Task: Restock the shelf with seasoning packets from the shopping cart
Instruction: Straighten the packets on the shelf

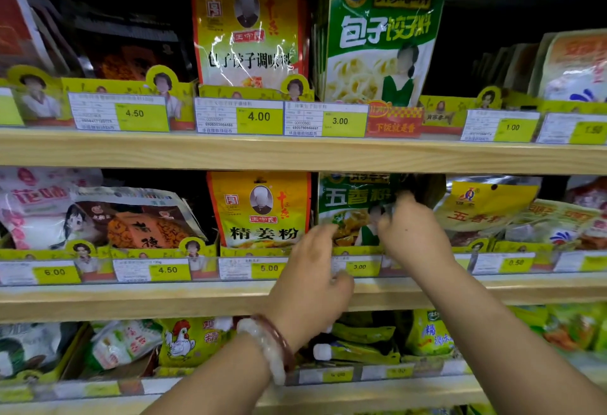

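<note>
Both of my hands are at the green five-spice packets (354,199) on the middle shelf (131,299). My left hand (312,270), with bracelets on its wrist, rests at the packets' lower left corner, fingers against the front one. My right hand (410,230) pinches the packets' right edge near the top. The packets stand upright behind the 3.00 price tag (359,266). The shopping cart is out of view.
A yellow ginger-powder packet (259,211) stands just left of the green ones; yellow five-spice packets (486,204) lean on the right. The upper shelf (295,151) holds dumpling seasoning packets (381,36). The lower shelf holds chicken-powder bags (187,342).
</note>
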